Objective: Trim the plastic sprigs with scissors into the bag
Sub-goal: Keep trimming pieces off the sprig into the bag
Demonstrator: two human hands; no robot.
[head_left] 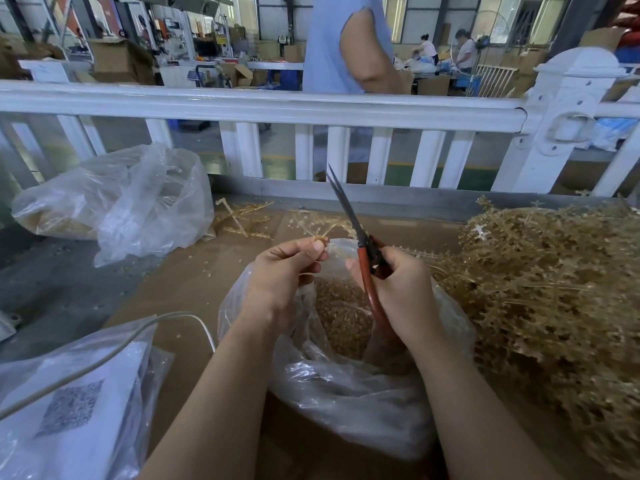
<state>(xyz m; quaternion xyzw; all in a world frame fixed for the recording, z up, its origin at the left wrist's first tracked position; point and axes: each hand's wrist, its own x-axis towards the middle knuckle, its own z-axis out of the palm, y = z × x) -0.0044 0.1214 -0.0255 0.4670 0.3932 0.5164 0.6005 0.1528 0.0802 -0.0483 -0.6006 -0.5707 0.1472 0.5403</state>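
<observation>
My left hand (282, 271) pinches a small tan plastic sprig (318, 233) by its stem, above the mouth of a clear plastic bag (349, 386). The bag holds many cut tan pieces (341, 313). My right hand (401, 289) grips red-handled scissors (353, 220), blades nearly together and pointing up and away, just right of the sprig. A large heap of untrimmed tan sprigs (547, 285) lies on the right of the cardboard-covered table.
A second clear bag (124, 202) with tan material sits at the back left. A bagged white sheet (72, 400) and a grey cable (104, 358) lie front left. Loose sprigs (246, 220) lie behind. A white railing (277, 109) borders the table; a person (346, 46) stands beyond.
</observation>
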